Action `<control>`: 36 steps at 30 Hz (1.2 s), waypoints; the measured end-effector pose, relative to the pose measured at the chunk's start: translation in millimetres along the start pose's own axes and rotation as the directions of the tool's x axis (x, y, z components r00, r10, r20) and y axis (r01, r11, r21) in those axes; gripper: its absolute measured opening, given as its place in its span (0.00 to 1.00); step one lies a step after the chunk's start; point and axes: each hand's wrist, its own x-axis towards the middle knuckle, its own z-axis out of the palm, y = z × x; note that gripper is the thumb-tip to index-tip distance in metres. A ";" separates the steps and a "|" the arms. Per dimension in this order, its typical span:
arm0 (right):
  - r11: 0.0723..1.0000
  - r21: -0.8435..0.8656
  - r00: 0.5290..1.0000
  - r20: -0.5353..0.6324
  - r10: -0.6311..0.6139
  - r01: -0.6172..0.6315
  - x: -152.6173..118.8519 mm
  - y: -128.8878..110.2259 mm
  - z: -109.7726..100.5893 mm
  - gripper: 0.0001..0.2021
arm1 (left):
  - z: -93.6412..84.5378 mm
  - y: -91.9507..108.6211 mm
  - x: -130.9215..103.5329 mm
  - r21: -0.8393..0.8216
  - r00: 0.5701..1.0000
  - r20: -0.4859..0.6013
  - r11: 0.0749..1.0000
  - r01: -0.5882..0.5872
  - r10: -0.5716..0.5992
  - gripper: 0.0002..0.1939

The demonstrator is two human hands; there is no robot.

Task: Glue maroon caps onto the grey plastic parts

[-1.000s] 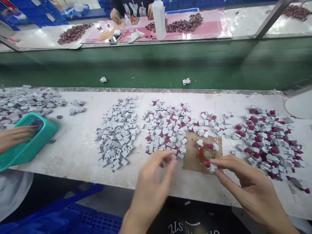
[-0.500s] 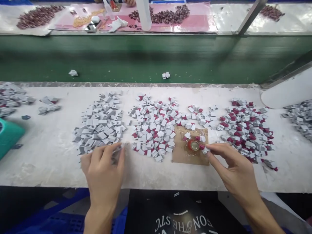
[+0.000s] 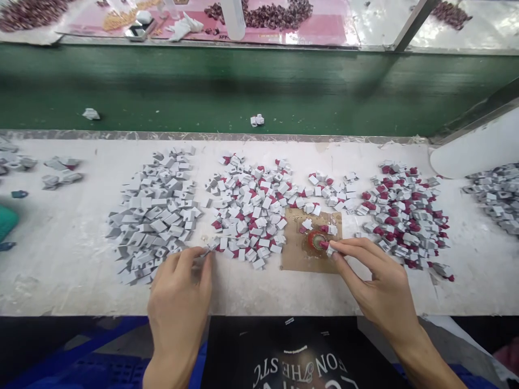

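Note:
My right hand pinches a small grey block with a dark red tip. It holds the tip at a red-rimmed bottle cap with something glossy inside, on a brown cardboard square. A few similar red-and-grey pieces lie on the cardboard behind the cap. My left hand has thumb and forefinger closed on a small grey block, partly hidden. It rests between a pile of plain grey blocks and a pile of blocks with dark red parts.
More red-and-grey pieces are heaped right of the cardboard. A white cylinder stands at the right, near another grey heap. Beyond the white table runs a green strip with two small clumps. A green object sits at left.
My left hand has shifted right, from the plain grey pile's edge to the gap beside it, fingertips now on a grey block. My right hand has brought its piece's red tip to the cap.

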 end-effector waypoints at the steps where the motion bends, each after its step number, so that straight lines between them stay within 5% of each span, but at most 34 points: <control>1: 1.000 0.000 1.000 0.004 -0.004 0.004 0.6 -0.8 0.0 0.13 | -0.6 1.4 2.6 0.001 1.000 0.015 1.000 0.019 -0.019 0.09; 7: 0.998 0.058 1.000 0.000 0.030 -0.030 2.9 -6.9 0.7 0.15 | -0.9 0.9 15.0 -0.091 0.997 0.050 0.993 0.068 -0.064 0.10; 10: 0.981 0.141 0.990 -0.032 0.137 -0.131 0.6 -6.9 -2.4 0.14 | -4.0 -2.2 18.5 -0.179 0.980 0.092 0.966 0.188 -0.174 0.15; 15: 0.803 0.500 0.925 -0.004 0.379 -0.326 0.9 -0.2 -4.2 0.09 | -21.0 26.0 22.8 -0.513 0.904 0.154 0.750 0.417 -0.398 0.16; 17: 0.686 0.646 0.911 0.036 0.411 -0.336 5.7 -0.2 -1.9 0.06 | -26.7 51.4 26.6 -0.677 0.924 0.186 0.638 0.367 -0.335 0.14; 19: 0.595 0.732 0.907 0.074 0.414 -0.331 12.0 -3.5 0.7 0.07 | -28.4 79.2 32.0 -0.799 0.955 0.264 0.524 0.295 -0.135 0.09; 22: 0.567 0.741 0.909 0.138 0.394 -0.358 20.8 -10.8 3.0 0.09 | -23.4 114.7 41.7 -0.892 0.904 0.402 0.285 0.350 0.147 0.04; 25: 0.582 0.719 0.910 0.180 0.372 -0.380 26.0 -15.3 3.6 0.12 | -15.5 135.1 49.5 -0.896 0.859 0.444 0.121 0.428 0.254 0.03; 30: 0.521 0.779 0.914 0.162 0.371 -0.349 29.7 -17.5 5.2 0.08 | -9.7 143.3 54.5 -0.875 0.815 0.469 0.054 0.481 0.341 0.04; 36: 0.560 0.763 0.926 0.136 0.351 -0.324 30.0 -18.6 8.5 0.06 | -4.3 140.6 53.9 -0.878 0.812 0.464 0.067 0.473 0.352 0.03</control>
